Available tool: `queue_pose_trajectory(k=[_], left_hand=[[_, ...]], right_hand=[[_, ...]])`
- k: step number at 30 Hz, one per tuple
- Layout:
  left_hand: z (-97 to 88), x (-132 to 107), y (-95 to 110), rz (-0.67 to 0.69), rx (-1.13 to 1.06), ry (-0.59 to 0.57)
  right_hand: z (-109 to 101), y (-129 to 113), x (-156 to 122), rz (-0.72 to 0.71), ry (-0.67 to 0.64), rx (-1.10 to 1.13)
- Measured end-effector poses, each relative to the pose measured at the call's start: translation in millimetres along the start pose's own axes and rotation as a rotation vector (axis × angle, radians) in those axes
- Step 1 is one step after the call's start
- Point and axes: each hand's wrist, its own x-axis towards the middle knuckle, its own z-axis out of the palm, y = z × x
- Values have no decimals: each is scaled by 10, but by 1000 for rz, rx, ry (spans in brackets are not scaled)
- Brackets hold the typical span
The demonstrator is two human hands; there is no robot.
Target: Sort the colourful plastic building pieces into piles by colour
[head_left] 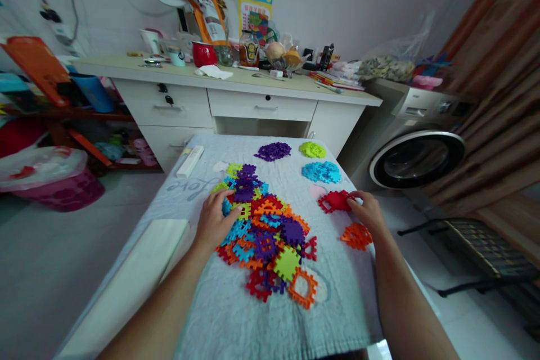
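A mixed heap of flat plastic puzzle tiles (265, 230) in several colours lies on a pale cloth-covered table (236, 315). My left hand (216, 219) rests on the heap's left edge, fingers curled over a tile. My right hand (368, 211) pinches a red tile at the small red pile (335, 201). Sorted piles lie around it: orange (356, 235) just below my right hand, light blue (321, 172), green (313, 149) and purple (273, 151) farther back.
A white tube (190, 161) lies at the table's far left. A white desk (236, 95) crowded with cups, jars and papers stands behind. A washing machine (417, 152) is at right, and a pink basket (54, 180) on the floor at left.
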Motion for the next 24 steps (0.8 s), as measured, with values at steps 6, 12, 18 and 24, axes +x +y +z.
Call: queue_pose_trajectory(k=[6, 12, 18, 24], left_hand=[[1, -9, 31, -14, -19, 11], [-8, -15, 48, -27, -12, -1], [-15, -16, 52, -26, -22, 8], [-21, -11, 59, -35, -32, 11]], right_hand=[[-76, -257, -23, -54, 35, 101], [-19, -942, -214, -316, -185, 317], [121, -1584, -403, -632, -439, 364], [315, -1920, -522, -749, -429, 296]])
